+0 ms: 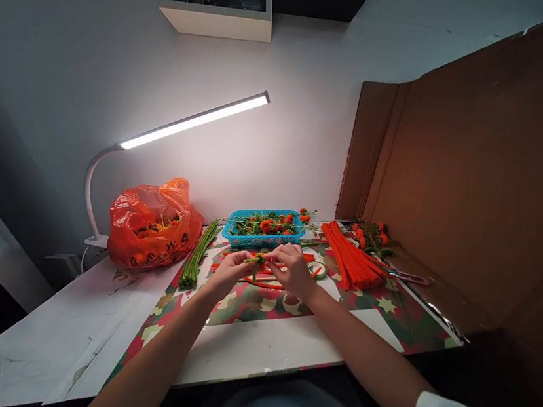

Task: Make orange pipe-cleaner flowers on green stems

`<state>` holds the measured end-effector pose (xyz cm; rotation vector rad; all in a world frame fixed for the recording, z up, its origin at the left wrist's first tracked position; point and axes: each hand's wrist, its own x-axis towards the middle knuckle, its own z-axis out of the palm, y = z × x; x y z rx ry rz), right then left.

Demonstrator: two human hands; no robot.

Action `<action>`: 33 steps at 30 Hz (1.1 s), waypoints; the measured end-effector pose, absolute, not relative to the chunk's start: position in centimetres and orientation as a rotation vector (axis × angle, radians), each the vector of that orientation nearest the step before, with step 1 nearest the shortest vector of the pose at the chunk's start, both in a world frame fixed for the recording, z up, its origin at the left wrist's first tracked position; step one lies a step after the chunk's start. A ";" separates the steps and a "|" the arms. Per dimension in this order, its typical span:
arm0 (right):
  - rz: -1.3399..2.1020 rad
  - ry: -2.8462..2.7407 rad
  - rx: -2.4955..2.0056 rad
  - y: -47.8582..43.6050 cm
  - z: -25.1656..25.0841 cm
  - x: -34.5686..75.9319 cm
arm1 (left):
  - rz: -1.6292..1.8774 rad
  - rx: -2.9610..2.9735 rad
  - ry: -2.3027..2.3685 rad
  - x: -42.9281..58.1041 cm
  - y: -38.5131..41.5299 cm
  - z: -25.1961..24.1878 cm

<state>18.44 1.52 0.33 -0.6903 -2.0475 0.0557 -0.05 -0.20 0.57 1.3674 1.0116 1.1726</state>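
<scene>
My left hand point(230, 268) and my right hand point(292, 267) meet over the patterned mat, both pinched on a small piece made of green and orange pipe cleaner point(257, 263). A green stem hangs down from it between my hands. Loose orange pipe cleaners point(262, 282) lie on the mat just under my hands. A roll of green tape point(317, 270) sits right of my right hand.
A blue basket point(263, 228) of finished orange flowers stands behind my hands. A bundle of green pipe cleaners point(198, 254) lies left, beside an orange plastic bag point(153, 223). An orange pipe cleaner bundle point(351, 256) lies right. A lit desk lamp point(190, 121) and cardboard wall point(472, 182) border the desk.
</scene>
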 end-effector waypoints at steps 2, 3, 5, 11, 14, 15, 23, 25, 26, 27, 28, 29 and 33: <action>0.028 -2.077 -0.663 1.7 0.3 18.5 | 1.152 1.338 0.997 -0.1 -0.1 0.3; 0.020 -2.082 -0.659 1.7 0.3 18.5 | 1.152 1.339 0.992 -0.1 -0.1 0.3; 0.021 -2.080 -0.672 1.6 0.2 18.4 | 1.171 1.376 0.995 0.1 -0.2 0.5; 0.237 -1.913 -0.808 1.1 -0.1 17.3 | 1.400 1.576 1.053 1.0 -0.5 0.8; 0.473 -1.786 -0.810 1.0 -0.3 16.7 | 1.466 1.638 1.063 1.3 -0.3 0.3; 0.554 -1.746 -0.810 1.1 -0.3 16.5 | 1.486 1.662 1.073 1.4 -0.3 0.2; 1.330 -1.411 -0.925 1.3 0.4 16.0 | 1.580 2.230 1.237 1.9 -1.5 0.8; 1.503 -1.346 -0.956 1.3 0.5 16.2 | 1.582 2.353 1.231 2.0 -1.8 1.1; 1.575 -1.319 -0.968 1.2 0.6 16.4 | 1.580 2.385 1.226 2.1 -1.9 1.2; 1.621 -1.297 -0.974 1.1 0.6 16.4 | 1.579 2.394 1.224 2.2 -1.9 1.2; 1.632 -1.283 -0.972 1.0 0.7 16.5 | 1.579 2.375 1.223 2.2 -1.9 1.2; 1.602 -1.279 -0.960 1.0 0.8 16.5 | 1.578 2.321 1.220 2.2 -1.8 1.2; 1.331 -1.331 -0.823 0.8 1.4 16.7 | 1.534 1.774 1.118 1.8 -1.0 0.6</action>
